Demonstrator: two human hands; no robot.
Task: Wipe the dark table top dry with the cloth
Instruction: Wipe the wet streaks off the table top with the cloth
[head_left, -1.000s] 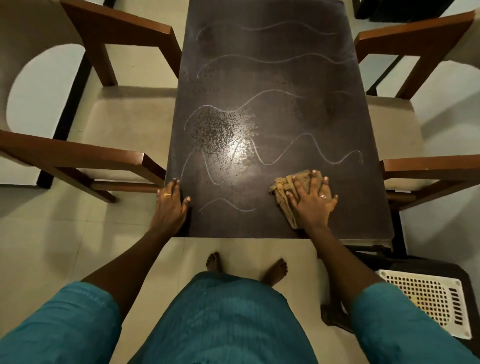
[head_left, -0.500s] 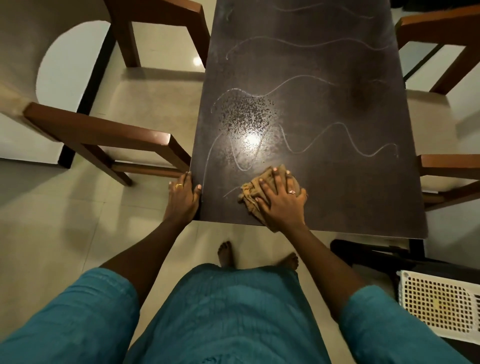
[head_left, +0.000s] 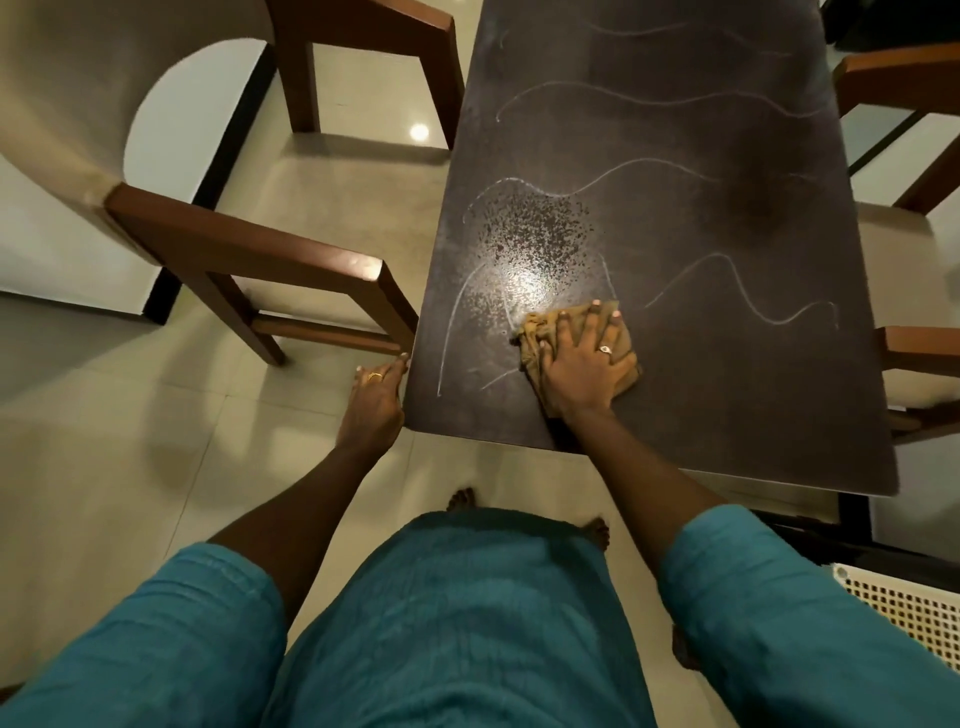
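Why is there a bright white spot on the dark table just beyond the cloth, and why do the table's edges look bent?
Head view: the spot is glare, likely a lamp mirrored in the wet table top beside the cloth under the right hand; the floor shows a similar reflection. Head view also: the wide-angle lens bows straight edges.

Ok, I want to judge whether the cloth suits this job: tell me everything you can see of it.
The cloth is tan-brown, soft-looking fabric, bunched into a crumpled wad rather than spread flat. It lies on the table near the front edge, just below the speckled wet patch. The right hand presses on it with fingers spread, covering most of it; folds show at its left. Its dampness cannot be told.
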